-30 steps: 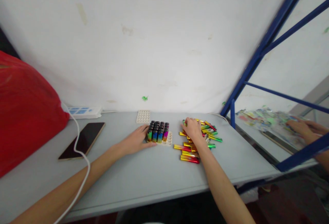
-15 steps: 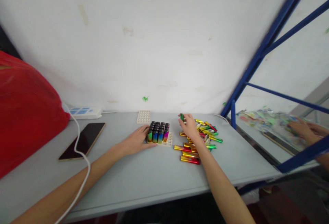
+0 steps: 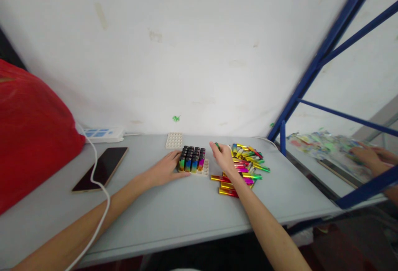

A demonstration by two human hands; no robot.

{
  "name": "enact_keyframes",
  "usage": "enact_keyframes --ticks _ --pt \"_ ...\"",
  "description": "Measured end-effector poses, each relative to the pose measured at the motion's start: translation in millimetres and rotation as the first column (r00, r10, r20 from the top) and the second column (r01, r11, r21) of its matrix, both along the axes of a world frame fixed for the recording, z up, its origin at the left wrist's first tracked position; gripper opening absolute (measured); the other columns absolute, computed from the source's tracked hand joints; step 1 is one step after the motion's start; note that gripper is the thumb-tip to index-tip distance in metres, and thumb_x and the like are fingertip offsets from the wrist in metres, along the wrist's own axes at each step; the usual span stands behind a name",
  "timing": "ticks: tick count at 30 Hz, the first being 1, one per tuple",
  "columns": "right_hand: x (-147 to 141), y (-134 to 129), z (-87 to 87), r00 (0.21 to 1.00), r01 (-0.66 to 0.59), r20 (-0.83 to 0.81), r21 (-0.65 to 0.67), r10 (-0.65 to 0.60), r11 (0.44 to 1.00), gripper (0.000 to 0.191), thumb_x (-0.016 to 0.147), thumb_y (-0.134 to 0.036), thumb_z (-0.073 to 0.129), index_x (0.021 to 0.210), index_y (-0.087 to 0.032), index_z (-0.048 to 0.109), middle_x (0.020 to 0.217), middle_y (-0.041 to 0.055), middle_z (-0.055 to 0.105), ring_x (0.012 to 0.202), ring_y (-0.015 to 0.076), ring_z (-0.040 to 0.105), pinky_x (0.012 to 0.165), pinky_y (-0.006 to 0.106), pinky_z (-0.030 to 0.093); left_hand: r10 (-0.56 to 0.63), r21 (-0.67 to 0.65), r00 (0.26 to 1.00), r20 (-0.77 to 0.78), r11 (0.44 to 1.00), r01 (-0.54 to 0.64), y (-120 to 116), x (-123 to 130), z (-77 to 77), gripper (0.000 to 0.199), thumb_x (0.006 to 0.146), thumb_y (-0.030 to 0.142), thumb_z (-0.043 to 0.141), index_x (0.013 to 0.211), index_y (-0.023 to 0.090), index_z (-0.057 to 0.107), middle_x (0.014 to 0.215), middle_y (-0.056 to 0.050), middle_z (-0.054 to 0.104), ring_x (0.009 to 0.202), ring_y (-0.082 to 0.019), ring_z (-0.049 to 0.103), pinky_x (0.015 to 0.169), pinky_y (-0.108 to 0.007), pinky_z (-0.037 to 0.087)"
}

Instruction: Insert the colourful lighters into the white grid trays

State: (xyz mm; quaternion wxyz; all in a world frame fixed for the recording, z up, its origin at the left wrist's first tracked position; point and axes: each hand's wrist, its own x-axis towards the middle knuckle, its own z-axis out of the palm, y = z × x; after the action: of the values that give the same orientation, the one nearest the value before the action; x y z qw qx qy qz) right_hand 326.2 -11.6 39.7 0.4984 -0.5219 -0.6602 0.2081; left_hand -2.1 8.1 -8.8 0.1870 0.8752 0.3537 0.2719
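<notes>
our right hand point(image 3: 222, 155) pinches a green lighter point(image 3: 218, 146) between the white tray point(image 3: 205, 170) and the loose pile point(image 3: 250, 161); we judge it light, stiff and slick, best gripped by its sides. our left hand point(image 3: 166, 169) is spread against the tray, on a grey table point(image 3: 174, 213) below a scuffed wall point(image 3: 199, 63).

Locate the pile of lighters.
In the head view, the pile of lighters lies on the desk, right of the partly filled tray, beside the right hand.
</notes>
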Motion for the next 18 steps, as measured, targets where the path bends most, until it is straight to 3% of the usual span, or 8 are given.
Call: enact_keyframes --ticks 4,9,14,18 --pt "-7 -7 2.6 1.0 0.01 -0.013 -0.004 -0.01 1.0 0.063 0.102 -0.077 0.06 0.063 -0.034 0.035 0.064 -0.0052 0.033 0.065 0.0168 0.038 0.067 0.037 0.029 0.005 0.006 1.0 -0.017 1.0 -0.005 -2 1 2.5 0.088 0.108 0.087 0.096 0.172 0.028 0.083 0.177 -0.019 0.082 0.168 -0.048 0.074 0.152 -0.061 0.056" --pt "-10 -10 5.3 1.0 0.002 -0.018 -0.009 -0.002 1.0 0.051 0.098 -0.066 0.058 0.064 -0.034 0.037 0.065 -0.0049 0.036 0.067 0.0173 0.038 0.069 0.037 0.029 0.003 -0.007 1.0 -0.001 1.0 -0.003 -3 2 5.0 0.086 0.107 0.084 0.098 0.171 0.028 0.084 0.176 -0.018 0.082 0.167 -0.048 0.075 0.152 -0.061 0.057" --pt "-10 -13 9.0 1.0 -0.02 0.007 -0.006 0.02 1.0 0.059 0.108 -0.075 0.063 0.07 -0.033 0.046 0.064 -0.0046 0.045 0.071 0.0192 0.047 0.07 0.035 0.035 -0.006 -0.007 1.0 -0.012 1.0 0.006 -3 2 5.1 0.089 0.109 0.086 0.095 0.174 0.027 0.082 0.179 -0.02 0.08 0.171 -0.048 0.072 0.155 -0.06 0.053" --pt "-10 -18 13.7 0.992 -0.106 -0.066 -0.041 0.103 0.994 0.061 0.118 -0.087 0.06 0.095 -0.031 0.066 0.073 -0.0025 0.061 0.071 0.0224 0.059 0.069 0.034 0.045 -0.016 -0.008 1.0 -0.003 1.0 0.016 -3 2 4.5 0.088 0.109 0.085 0.096 0.175 0.028 0.082 0.18 -0.019 0.08 0.172 -0.047 0.071 0.155 -0.06 0.053"
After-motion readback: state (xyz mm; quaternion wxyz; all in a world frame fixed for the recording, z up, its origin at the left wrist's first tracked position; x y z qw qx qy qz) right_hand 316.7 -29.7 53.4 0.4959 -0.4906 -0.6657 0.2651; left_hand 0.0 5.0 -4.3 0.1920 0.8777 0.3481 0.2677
